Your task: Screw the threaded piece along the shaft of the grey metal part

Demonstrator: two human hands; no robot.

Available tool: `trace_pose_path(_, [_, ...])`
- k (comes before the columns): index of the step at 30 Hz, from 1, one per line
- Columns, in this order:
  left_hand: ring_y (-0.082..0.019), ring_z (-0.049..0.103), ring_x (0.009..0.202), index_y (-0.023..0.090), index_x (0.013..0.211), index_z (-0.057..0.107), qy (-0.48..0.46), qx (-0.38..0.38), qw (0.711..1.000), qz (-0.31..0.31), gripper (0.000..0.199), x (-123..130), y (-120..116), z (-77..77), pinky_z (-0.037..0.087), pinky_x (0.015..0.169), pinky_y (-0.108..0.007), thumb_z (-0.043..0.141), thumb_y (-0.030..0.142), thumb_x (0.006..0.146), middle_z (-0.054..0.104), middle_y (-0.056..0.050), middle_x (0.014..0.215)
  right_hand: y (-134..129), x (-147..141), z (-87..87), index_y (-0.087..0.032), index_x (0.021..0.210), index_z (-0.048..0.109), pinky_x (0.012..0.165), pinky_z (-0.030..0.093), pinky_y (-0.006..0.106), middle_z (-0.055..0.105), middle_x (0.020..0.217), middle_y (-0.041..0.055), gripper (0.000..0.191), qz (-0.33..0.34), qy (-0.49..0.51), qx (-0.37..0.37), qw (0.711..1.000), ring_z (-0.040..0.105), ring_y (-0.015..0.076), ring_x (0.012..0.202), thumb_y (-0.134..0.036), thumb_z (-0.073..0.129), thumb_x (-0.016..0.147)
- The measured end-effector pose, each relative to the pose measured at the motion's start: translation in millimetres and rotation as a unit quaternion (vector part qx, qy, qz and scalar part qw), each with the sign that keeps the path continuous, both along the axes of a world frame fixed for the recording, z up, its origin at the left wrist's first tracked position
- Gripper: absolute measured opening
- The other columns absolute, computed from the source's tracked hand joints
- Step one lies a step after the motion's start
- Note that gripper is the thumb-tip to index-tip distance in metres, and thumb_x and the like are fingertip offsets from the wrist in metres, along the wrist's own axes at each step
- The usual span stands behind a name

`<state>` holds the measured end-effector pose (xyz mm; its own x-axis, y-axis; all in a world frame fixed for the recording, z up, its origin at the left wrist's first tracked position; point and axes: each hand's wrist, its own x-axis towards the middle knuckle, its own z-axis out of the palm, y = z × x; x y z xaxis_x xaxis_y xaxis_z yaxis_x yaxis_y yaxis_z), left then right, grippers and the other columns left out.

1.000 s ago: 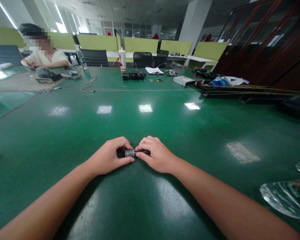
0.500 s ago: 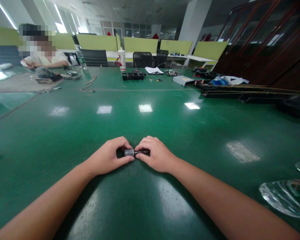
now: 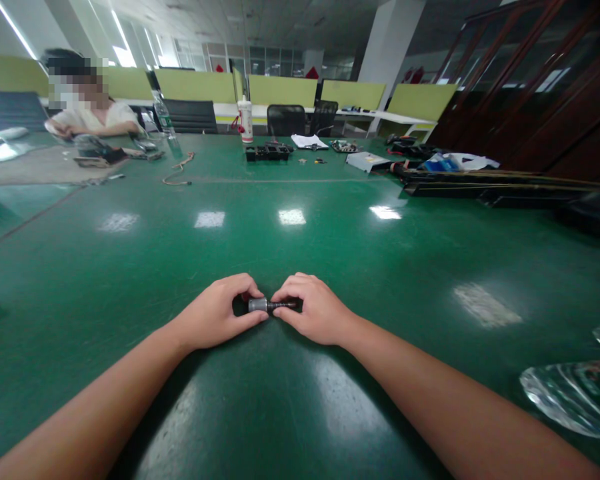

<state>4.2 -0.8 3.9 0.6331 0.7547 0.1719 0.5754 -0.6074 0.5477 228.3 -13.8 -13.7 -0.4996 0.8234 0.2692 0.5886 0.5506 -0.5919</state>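
Low over the green table (image 3: 290,247), a small grey metal cylinder with a dark ribbed shaft (image 3: 258,305) lies level between my hands; it looks like a small motor, though its exact kind is unclear. Thumb and fingers of my left hand (image 3: 220,312) pinch the cylinder end. My right hand (image 3: 316,308) is closed around the thin shaft, thumb in front and fingers behind. The two sets of fingertips are close but apart, and the shaft's far end is partly hidden by my right hand.
A clear plastic bottle (image 3: 575,400) lies at the right edge. Across the table are a black plastic part (image 3: 267,153), a white bottle (image 3: 246,120), a cord (image 3: 179,170), a grey box (image 3: 367,161) and long black rails (image 3: 480,183). A seated person (image 3: 93,120) is at far left.
My right hand has slid slightly right along the shaft, and a bit more of the shaft shows between the hands. My left hand keeps its pinch on the cylinder.
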Motion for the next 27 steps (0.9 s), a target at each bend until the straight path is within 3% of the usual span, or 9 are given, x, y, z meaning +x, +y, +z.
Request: trace_pose_path(27, [-0.018, 0.061, 0.080, 0.018, 0.088, 0.061, -0.005, 0.007, 1.000, 0.011, 0.017, -5.0, 2.6, -1.5, 0.046, 0.073, -0.028, 0.067, 0.033, 0.083, 0.065, -0.002, 0.086, 1.9, 0.9, -5.2, -0.021, 0.084, 0.073, 0.078, 0.041, 0.032, 0.070, 0.082, 0.0004, 0.008, -0.036, 0.016, 0.008, 0.999, 0.059, 0.0167, 0.083, -0.020, 0.077, 0.077])
